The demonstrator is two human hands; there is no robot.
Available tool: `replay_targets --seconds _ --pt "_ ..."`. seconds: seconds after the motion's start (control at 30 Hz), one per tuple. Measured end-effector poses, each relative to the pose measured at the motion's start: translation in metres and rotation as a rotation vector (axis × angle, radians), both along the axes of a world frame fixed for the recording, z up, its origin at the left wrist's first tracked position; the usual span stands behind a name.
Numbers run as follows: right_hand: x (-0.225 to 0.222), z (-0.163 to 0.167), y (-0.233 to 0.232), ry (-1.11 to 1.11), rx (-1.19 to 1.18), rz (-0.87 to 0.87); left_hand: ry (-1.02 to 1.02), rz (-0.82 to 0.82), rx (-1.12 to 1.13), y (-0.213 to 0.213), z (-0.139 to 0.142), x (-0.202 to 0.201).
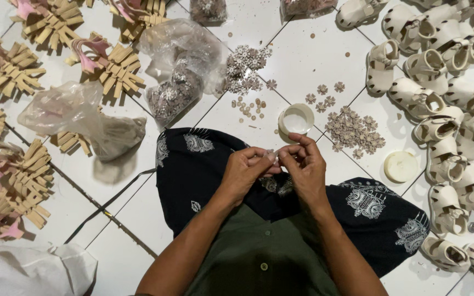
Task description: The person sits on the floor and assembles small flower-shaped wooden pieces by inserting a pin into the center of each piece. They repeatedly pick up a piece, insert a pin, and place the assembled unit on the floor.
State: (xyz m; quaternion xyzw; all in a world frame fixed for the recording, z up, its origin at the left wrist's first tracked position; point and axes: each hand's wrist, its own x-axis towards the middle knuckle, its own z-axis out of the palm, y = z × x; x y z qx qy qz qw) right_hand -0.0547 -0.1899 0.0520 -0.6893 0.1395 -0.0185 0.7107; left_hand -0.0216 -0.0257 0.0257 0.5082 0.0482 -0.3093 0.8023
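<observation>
hands pinching a tiny pale piece over a lap on the tiled floor

left hand [246,168] and right hand [304,164] meet above the dark patterned cloth [204,164], fingers of both clenched on the small piece [274,155] between them. just beyond sit an open white tub [296,119] and its lid [401,166], then a heap of flower trims [355,131], with pale baby sandals [440,98] at the right and plastic bags [182,66] farther off.

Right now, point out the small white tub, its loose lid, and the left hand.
small white tub [295,119], head view, on its rim.
loose lid [400,166], head view, centre of its top.
left hand [246,169], head view, back of the hand.
</observation>
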Motion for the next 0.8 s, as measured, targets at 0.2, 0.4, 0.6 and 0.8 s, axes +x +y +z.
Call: replay_targets --seconds 0.2,0.4,0.6,0.8 --pt "-0.008 -0.004 0.002 0.014 0.050 0.007 -0.064 0.004 0.126 -0.002 -0.003 -0.003" --pt "-0.009 -0.018 -0.010 0.034 -0.040 -0.024 0.017 -0.076 0.117 -0.008 -0.001 0.001" --pt "0.030 -0.036 -0.066 0.060 -0.289 -0.190 0.063 -0.118 0.192 -0.012 -0.003 0.006" --pt "0.113 -0.051 -0.133 0.079 -0.222 -0.423 0.094 -0.068 0.232 0.005 -0.008 0.012"
